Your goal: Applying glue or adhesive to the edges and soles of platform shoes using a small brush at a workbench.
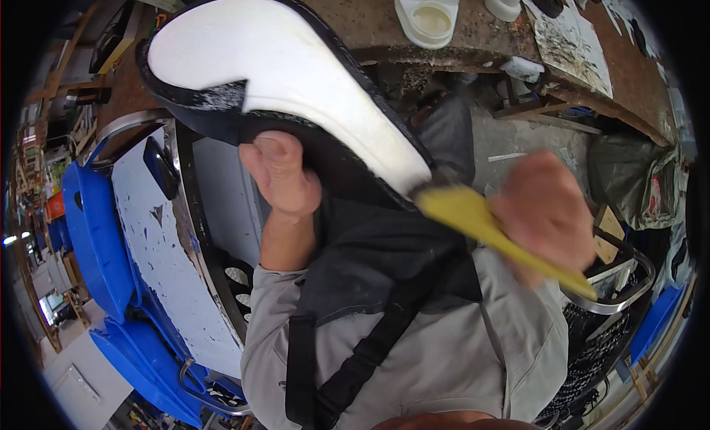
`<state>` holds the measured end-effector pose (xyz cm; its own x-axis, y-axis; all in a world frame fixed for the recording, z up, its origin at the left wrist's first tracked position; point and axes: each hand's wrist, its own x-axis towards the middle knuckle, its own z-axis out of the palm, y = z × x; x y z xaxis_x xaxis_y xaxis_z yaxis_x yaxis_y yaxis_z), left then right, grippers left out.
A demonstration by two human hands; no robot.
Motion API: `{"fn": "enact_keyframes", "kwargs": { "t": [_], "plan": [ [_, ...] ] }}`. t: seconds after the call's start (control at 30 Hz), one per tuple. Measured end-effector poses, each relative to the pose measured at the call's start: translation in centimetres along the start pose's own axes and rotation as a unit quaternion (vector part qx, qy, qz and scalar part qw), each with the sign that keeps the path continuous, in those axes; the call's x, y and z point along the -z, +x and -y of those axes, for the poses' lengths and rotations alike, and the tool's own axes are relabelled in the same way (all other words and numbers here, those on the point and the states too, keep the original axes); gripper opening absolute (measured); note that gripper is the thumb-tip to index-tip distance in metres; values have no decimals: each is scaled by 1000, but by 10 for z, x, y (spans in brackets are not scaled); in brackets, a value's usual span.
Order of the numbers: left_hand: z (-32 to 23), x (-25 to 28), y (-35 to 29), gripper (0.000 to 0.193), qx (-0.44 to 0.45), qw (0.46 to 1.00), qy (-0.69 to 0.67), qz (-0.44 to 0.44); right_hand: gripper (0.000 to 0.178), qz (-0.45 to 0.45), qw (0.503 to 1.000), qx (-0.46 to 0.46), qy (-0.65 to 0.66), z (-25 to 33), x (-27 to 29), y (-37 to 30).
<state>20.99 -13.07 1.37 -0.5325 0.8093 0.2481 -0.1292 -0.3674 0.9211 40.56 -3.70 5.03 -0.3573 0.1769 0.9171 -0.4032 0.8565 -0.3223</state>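
Note:
A long black piece (296, 68), shaped like a shoe sole, is held up in front of me. Its upward face is white, with a broad rounded end at the far left, a jagged notch along one side and a narrower end toward the right. My left hand (277, 171) grips its near black side, thumb on top and the other fingers hidden beneath. In my right hand (543, 215), blurred by motion, is a flat brush with a yellow handle (462, 212). Its dark, smeared tip is at the narrow end of the white face; contact is hard to confirm.
Across the far side runs a brown workbench (340, 19), bearing a white cup-like container (431, 19) and a stained paper sheet (569, 42). Blue plastic seats (92, 238) and a worn white panel (159, 230) with a phone (161, 167) stand at left. A metal-framed chair (629, 282) is at right.

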Motion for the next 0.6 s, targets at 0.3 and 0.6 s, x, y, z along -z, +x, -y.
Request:
{"fn": "enact_keyframes", "kwargs": {
  "t": [0.3,0.6],
  "plan": [
    [-8,-10,4,82,-12,997,-67,21,5,96,987,54,117,-9,10,5],
    [4,25,10,79,-34,997,-23,64,4,154,984,37,79,-2,14,21]
  ]
}}
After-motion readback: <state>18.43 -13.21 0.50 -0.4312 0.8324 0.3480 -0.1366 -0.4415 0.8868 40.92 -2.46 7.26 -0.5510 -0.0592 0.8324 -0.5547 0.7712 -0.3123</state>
